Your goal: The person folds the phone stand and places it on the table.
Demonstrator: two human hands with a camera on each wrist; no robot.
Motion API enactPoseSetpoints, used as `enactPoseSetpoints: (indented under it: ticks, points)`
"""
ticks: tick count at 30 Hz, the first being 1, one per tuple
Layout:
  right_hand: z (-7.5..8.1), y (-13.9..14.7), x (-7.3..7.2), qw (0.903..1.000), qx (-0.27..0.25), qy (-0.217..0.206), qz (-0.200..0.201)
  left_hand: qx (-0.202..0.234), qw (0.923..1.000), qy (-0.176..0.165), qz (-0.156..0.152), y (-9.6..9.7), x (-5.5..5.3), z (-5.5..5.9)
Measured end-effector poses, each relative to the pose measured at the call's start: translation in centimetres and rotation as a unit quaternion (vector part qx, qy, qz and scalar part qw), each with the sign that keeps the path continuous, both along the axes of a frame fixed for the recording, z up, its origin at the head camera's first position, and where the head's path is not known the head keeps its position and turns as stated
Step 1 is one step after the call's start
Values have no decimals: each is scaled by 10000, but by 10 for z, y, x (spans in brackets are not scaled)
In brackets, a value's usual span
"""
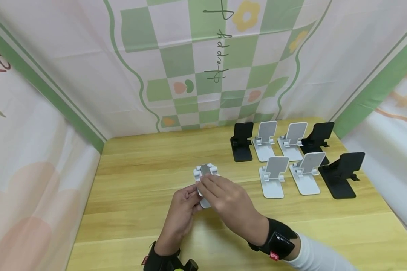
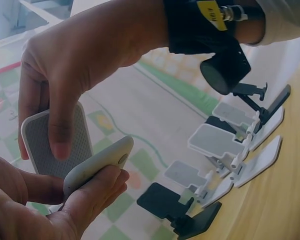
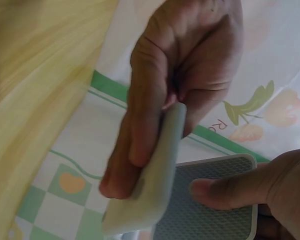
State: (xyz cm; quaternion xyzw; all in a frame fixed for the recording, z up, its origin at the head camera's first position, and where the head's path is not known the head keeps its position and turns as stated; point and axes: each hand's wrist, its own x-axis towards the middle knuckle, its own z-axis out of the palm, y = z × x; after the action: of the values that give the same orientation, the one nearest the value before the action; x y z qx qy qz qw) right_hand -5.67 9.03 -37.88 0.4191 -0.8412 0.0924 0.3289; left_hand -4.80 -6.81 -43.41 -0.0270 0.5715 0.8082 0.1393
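A white folding phone stand [image 1: 205, 203] is held over the table between both hands. My left hand [image 1: 181, 210] grips its smooth white base [image 3: 157, 185], fingers along the outer face. With thumb and fingers, my right hand [image 1: 232, 201] pinches the upper plate; the thumb lies on that plate's grey textured pad [image 2: 72, 135]. In the left wrist view the plate and the base stand at an angle to each other, partly unfolded. The hands hide much of the stand in the head view.
At the right of the wooden table [image 1: 139, 162] stand several unfolded phone stands in two rows, such as a black one [image 1: 242, 141], a white one [image 1: 273, 177] and another black one [image 1: 342, 175]. A patterned cloth [image 1: 176, 60] hangs behind the table and at its sides.
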Motion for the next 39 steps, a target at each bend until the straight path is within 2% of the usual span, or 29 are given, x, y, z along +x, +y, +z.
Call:
enactPoseSetpoints:
  ticks: [6,11,13,15,17,19,20,22,25,30,32,34,35,39]
  points:
    - [-8,-2,0,9999,2,144,58,-20,10000,-14,88,-2,0,1]
    - [-10,-2,-1,9999,-58,-34,103,-4,9999,-23,136,-4,-1,0]
    - [-9,-1,-2,9988,-201,-360,270,6,9999,-11,149,-4,-1,-1]
    - [-6,2,-5,9943,-398,-900,410,23,9999,-9,166,-4,-1,-1]
    - [-3,7,-7,9826,-730,-1663,392,48,9998,-5,195,-4,-1,-1]
    - [-1,13,-9,9574,-1235,-2608,114,99,9998,1,197,-4,-1,-1]
    - [0,16,-10,9388,-1518,-3092,-97,75,9998,6,196,-4,-1,-1]
    - [1,24,-12,8895,-2160,-3997,-484,20,9998,32,175,-4,-1,0]
    - [-1,34,-18,8053,-2811,-5150,-850,-103,9998,36,155,-5,-1,0]
    - [-11,42,-25,6785,-3093,-6623,-725,-269,9996,33,122,-5,0,-1]
    - [-15,43,-26,6384,-3256,-6958,-473,-330,9994,46,113,-5,0,-1]
    - [-18,43,-26,6101,-3391,-7156,-244,-381,9992,66,113,-5,0,-2]
    - [-20,43,-27,6014,-3431,-7214,-130,-398,9991,68,118,-5,0,-2]
    - [-24,42,-28,5834,-3494,-7331,107,-444,9989,75,114,-5,0,-3]
